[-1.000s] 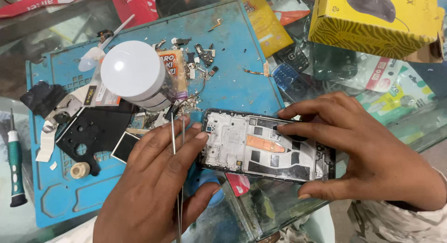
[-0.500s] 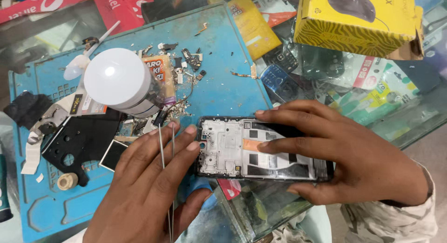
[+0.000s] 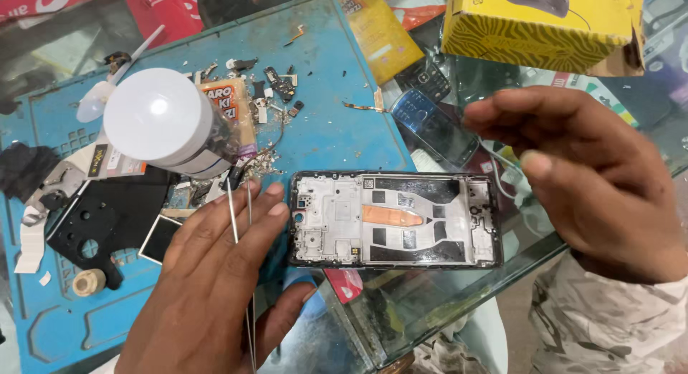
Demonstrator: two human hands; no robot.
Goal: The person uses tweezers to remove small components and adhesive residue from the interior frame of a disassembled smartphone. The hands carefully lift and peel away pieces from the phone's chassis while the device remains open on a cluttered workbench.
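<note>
Head view looks down on a cluttered glass bench with a blue work mat spread over its left part. An opened phone frame, its bare inner side up, lies flat across the mat's right edge, half on the mat and half on the glass, close to the bench's near edge. A white round-topped container stands on the mat toward the left, with an orange printed packet just behind it and a scatter of small screws and parts beyond that. A black plastic cover plate lies near the mat's left edge, a small tape roll just below it. A yellow box sits at the far right of the bench, and an old keypad phone shows under the glass between the box and the frame.

Nothing blocks the frame itself. The left hand rests flat on the mat just left of the frame, fingers stretched out and close together, with thin metal tweezers lying between the fingers; their tips point toward the container. The index fingertip sits just beside the frame's left end. The right hand hangs above the frame's right end, clear of it, open with fingers loosely curved and holding nothing.
</note>
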